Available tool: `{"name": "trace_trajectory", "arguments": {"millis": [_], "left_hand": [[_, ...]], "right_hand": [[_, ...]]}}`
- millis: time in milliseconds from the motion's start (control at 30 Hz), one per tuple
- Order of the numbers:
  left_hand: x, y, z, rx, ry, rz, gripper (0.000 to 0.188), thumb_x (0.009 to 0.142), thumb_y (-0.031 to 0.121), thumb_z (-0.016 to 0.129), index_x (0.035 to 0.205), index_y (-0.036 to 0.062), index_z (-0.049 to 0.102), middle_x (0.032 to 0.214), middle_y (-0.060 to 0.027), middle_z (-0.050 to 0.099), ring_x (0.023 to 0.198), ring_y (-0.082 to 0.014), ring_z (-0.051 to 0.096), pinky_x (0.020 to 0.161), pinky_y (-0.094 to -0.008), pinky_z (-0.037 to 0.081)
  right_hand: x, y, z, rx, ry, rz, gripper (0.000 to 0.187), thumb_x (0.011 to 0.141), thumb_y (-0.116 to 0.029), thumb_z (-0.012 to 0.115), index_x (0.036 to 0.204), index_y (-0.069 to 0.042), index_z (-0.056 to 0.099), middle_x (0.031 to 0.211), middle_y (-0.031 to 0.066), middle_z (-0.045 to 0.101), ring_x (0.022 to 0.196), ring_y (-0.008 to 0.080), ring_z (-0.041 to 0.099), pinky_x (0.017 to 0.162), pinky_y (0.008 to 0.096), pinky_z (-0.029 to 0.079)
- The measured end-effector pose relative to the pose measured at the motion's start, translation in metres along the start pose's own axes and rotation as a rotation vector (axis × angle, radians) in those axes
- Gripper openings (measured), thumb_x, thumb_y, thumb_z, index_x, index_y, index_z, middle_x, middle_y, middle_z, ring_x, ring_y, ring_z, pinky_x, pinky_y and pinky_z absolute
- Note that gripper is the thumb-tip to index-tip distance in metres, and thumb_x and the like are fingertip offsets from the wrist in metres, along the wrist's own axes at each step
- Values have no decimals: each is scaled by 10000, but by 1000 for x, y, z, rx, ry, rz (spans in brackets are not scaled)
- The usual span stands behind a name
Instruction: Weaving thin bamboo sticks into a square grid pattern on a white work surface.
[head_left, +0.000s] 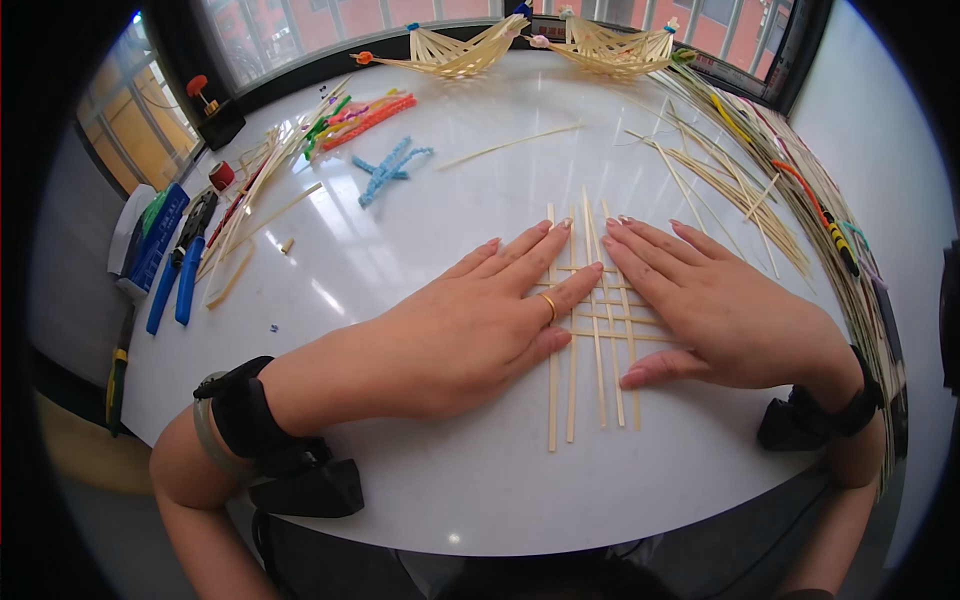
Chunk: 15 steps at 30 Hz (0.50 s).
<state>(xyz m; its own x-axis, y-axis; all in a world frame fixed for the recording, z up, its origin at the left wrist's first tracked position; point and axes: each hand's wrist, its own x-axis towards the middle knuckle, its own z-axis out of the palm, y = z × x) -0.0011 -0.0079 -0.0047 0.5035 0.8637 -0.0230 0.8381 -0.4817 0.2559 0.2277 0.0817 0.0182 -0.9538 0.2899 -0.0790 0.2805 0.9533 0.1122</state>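
Note:
Thin pale bamboo strips lie crossed over and under each other in a loose open grid on the white table. My left hand rests flat on the grid's left side, fingers spread, one finger reaching over the middle strips. On the right side my right hand lies flat too, its fingertips near the far ends of the lengthwise strips and its thumb by the near right strip. Both palms hide parts of the crosswise strips. Neither hand grips anything.
Loose strips lie beyond my right hand, beside a long bundle along the right edge. Woven bamboo pieces stand at the back. Blue-handled pliers, a blue box, a light-blue braided piece and coloured twisted ties sit left.

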Motion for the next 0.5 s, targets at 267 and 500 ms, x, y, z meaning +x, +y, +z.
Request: {"name": "trace_trajectory", "arguments": {"millis": [267,500], "left_hand": [[-2,1,-2,51,70,-52,501,1012,262,335,1483,129,228,1528,-205,148,1428,-338,122,1149,-446,118],[1,-3,-22,-254,587,-154,442,998,270,435,1369,29,431,1400,-151,447,1350,-246,341,1104,-353,257]], "right_hand": [[-3,7,-17,253,214,56,657,826,-411,661,1231,68,466,1259,224,500,1205,347,460,1017,387,376],[5,23,-19,462,50,333,501,722,-293,792,1064,-16,553,989,104,593,943,232,564,830,330,465]]}}
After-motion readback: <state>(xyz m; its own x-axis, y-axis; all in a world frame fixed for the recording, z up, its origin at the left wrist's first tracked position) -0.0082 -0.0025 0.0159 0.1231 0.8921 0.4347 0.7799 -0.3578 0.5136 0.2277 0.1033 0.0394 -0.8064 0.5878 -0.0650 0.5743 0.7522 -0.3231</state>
